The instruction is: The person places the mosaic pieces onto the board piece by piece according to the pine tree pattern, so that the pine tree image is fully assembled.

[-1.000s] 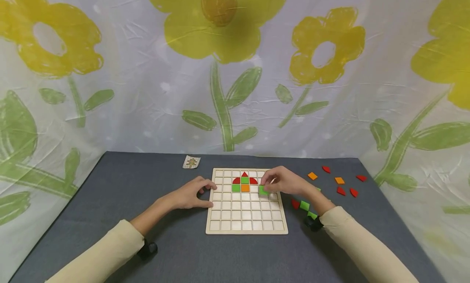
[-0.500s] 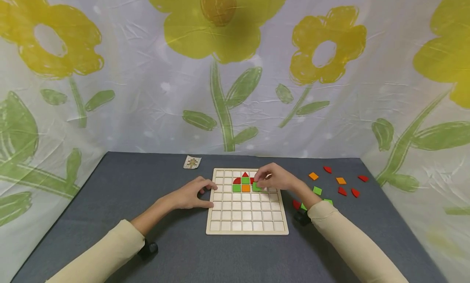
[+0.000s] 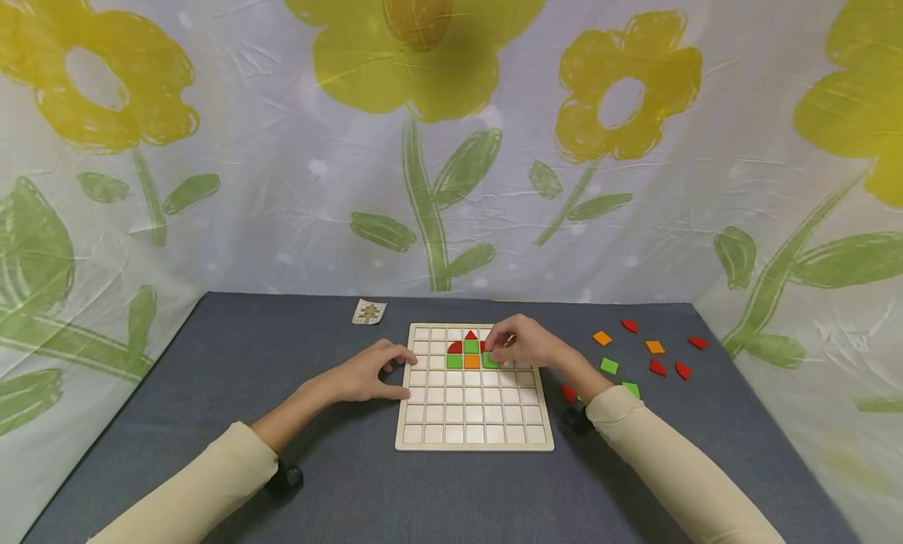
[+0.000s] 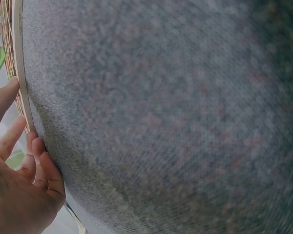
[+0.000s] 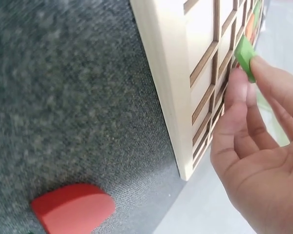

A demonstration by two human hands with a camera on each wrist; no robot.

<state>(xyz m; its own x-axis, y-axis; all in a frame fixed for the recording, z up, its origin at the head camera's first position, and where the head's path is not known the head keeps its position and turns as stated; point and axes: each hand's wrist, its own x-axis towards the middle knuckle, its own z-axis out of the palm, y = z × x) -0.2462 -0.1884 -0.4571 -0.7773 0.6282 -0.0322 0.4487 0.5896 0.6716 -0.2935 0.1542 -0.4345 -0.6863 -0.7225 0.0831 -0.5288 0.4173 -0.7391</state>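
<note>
A pale wooden grid board [image 3: 474, 415] lies on the dark table. My right hand [image 3: 525, 343] is over its upper right part and pinches a green square tile [image 5: 245, 58] between thumb and fingers. In the head view that tile sits at the cell right of an orange square [image 3: 471, 361]. Left of the orange one is another green square [image 3: 455, 361]. Above them are a green square [image 3: 471, 346], a red triangle [image 3: 470, 335] and a red curved piece [image 3: 455, 347]; a second red piece is mostly hidden by my fingers. My left hand [image 3: 365, 371] touches the board's left edge, fingers and thumb spread.
Right of the board lie loose red pieces [image 3: 658, 368], orange squares [image 3: 654, 347] and green squares [image 3: 609, 366]; my right forearm partly covers some. A small patterned card [image 3: 368, 312] lies behind the board to the left. A flower-printed curtain [image 3: 310, 215] hangs behind the table.
My right hand has moved left across the board with the green square tile, then lowered it slightly beside the orange square. The left hand has stayed at the board's edge.
</note>
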